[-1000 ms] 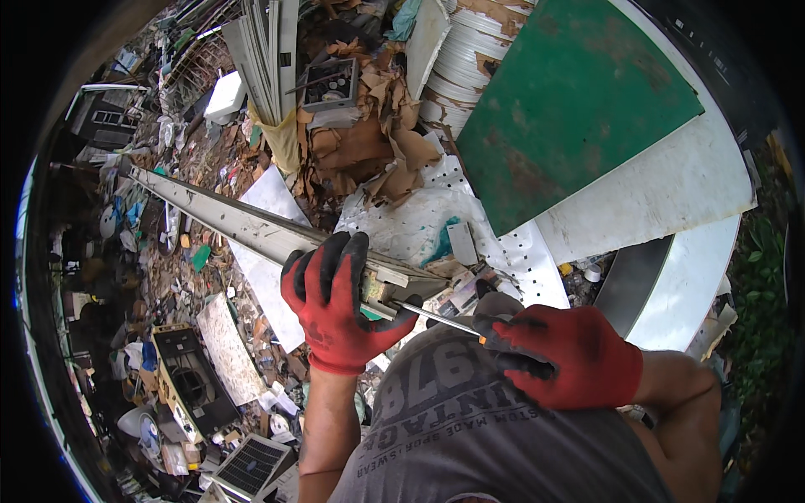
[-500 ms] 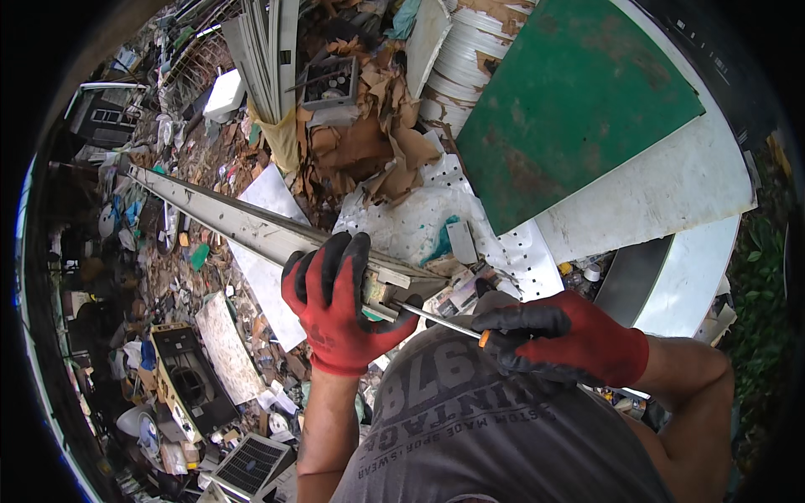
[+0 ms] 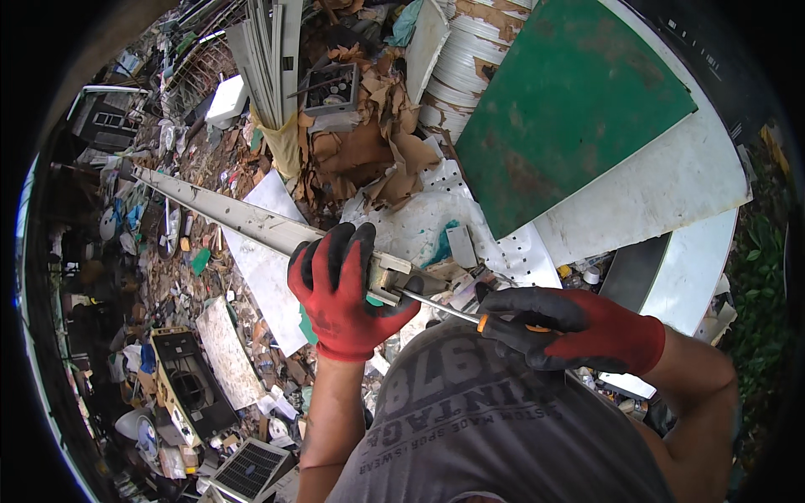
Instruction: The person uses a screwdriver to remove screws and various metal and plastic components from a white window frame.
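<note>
My left hand (image 3: 340, 289), in a red and black work glove, is wrapped round the near end of a long pale metal channel (image 3: 243, 220). The channel stretches away to the far left. My right hand (image 3: 570, 329), gloved the same way, grips a screwdriver (image 3: 447, 310) by its orange and dark handle. The screwdriver's steel shaft points left, its tip at the end fitting (image 3: 388, 278) of the channel beside my left thumb. Just what the tip touches is hidden.
A green panel (image 3: 579, 109) leans at the upper right over white sheets (image 3: 646, 189). Torn brown cardboard (image 3: 356, 155) and a bundle of strips (image 3: 268, 67) lie ahead. Scrap covers the ground at left, with an appliance casing (image 3: 191, 381) and a vented panel (image 3: 251, 468).
My right hand has shifted slightly right and turned a little, showing more of the screwdriver's handle. The left hand and channel end have moved slightly right.
</note>
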### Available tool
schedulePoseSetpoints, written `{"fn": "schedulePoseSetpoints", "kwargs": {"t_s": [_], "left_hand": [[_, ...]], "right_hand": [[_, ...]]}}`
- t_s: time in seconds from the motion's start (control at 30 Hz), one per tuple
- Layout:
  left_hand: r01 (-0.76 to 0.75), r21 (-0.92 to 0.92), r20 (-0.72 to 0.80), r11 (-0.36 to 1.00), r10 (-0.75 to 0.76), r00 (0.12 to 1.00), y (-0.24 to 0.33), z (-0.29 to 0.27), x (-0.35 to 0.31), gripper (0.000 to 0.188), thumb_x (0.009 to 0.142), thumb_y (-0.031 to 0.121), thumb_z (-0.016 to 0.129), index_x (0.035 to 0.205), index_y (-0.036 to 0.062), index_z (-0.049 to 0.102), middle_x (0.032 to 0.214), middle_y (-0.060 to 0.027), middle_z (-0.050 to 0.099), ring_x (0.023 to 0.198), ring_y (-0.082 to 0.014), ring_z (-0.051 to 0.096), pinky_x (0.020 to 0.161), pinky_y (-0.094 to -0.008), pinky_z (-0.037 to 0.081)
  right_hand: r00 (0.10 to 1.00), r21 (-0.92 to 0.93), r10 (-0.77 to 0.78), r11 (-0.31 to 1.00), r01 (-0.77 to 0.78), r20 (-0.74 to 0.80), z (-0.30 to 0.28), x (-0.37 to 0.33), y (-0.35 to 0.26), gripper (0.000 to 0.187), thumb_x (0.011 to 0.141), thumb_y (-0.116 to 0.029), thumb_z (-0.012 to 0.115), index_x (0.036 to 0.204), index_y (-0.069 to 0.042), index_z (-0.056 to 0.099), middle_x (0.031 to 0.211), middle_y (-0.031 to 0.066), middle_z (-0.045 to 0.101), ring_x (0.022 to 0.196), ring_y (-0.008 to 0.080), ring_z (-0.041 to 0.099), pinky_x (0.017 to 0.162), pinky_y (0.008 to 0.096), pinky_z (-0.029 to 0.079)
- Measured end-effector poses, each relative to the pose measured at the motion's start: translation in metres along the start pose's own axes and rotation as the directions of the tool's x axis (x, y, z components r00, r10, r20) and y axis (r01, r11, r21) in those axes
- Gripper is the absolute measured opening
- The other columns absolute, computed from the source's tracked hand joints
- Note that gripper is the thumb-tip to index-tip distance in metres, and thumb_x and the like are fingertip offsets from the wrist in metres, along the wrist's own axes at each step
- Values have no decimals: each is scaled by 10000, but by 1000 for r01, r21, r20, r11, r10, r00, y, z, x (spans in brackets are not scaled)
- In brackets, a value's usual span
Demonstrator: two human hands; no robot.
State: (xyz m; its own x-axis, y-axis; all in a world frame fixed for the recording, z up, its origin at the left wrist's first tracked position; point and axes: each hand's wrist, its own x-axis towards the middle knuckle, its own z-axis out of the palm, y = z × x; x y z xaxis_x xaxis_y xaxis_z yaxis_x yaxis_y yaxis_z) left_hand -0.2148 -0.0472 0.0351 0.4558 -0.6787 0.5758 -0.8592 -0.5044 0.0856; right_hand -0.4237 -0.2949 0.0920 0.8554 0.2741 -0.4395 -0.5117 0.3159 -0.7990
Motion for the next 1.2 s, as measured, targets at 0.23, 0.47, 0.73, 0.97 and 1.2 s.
{"fn": "schedulePoseSetpoints", "kwargs": {"t_s": [0.23,0.47,0.73,0.97,1.2], "left_hand": [[24,-23,-12,999,-25,1000,1,3,1,816,620,537,844,1300,114,685,1313,-131,636,1230,-324,565,1096,-524,372],[49,-77,-25,996,-51,998,0,1,-9,813,599,469,848,1304,106,671,1324,-127,641,1248,-359,552,1133,-532,341],[30,-53,-13,998,-31,999,0,1,-6,847,604,495,866,1322,99,655,1342,-138,612,1221,-370,521,1078,-527,380],[12,-40,-71,999,-15,997,2,8,1,837,602,492,870,1308,93,661,1352,-142,615,1248,-350,546,1094,-525,371],[13,-31,-45,999,-14,999,5,7,2,882,584,514,872,1320,77,661,1336,-152,634,1282,-353,544,1122,-533,354]], "right_hand": [[980,297,193,940,-169,-53,15,-9,-16,624,1016,-89,620,1605,-60,416,1339,70,674,1077,65,622,921,263,512],[983,-348,-85,937,22,-165,25,9,10,598,990,-210,701,1543,-77,516,1203,83,738,864,82,660,716,283,528],[943,-990,-309,100,-95,-122,39,0,5,592,940,-276,729,1482,-103,569,1214,190,705,1005,265,735,887,372,583],[735,-600,-675,563,568,63,7,4,41,552,963,-71,655,1495,-1,526,1313,199,676,1127,277,707,983,388,549],[959,-37,-143,990,138,-246,20,-12,37,574,915,-89,721,1464,-21,566,1165,163,691,1001,275,704,859,390,571]]}}
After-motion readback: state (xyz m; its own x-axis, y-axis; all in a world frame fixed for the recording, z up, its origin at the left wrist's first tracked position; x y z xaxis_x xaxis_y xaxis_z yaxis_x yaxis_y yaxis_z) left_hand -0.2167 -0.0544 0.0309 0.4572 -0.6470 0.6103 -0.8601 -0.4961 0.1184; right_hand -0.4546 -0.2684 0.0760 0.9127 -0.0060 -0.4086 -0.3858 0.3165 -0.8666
